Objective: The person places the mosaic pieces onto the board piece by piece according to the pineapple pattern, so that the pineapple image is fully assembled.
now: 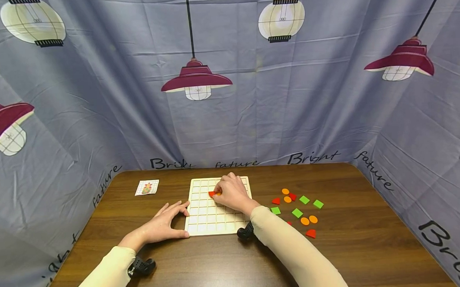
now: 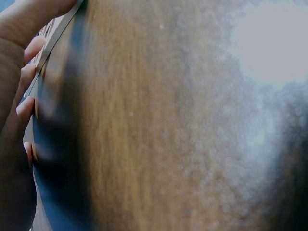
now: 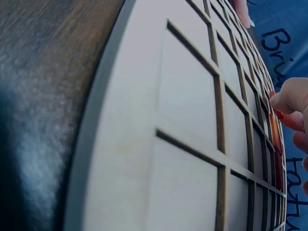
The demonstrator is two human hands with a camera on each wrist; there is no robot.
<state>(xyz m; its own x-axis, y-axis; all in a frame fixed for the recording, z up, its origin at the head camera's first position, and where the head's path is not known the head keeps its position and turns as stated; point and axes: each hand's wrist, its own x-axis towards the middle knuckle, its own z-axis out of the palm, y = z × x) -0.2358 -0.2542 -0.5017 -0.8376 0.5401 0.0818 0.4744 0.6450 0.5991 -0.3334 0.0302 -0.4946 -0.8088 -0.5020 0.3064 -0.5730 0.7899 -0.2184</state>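
Note:
A pale wooden grid board lies flat on the table. My right hand is over its upper middle, pinching a small red piece between thumb and fingertip; in the right wrist view the red piece shows at the fingertips, close over the grid. Beside it an orange piece is on the board, partly covered by the fingers. At the board's left edge rests my left hand, fingers spread, with its thumb at the near corner. The left wrist view shows those fingers along the edge.
Right of the board lie several loose pieces: green squares, orange discs and red pieces, some near the right forearm. A pattern card with a small coloured picture lies at the back left. A grey-blue curtain hangs behind the table.

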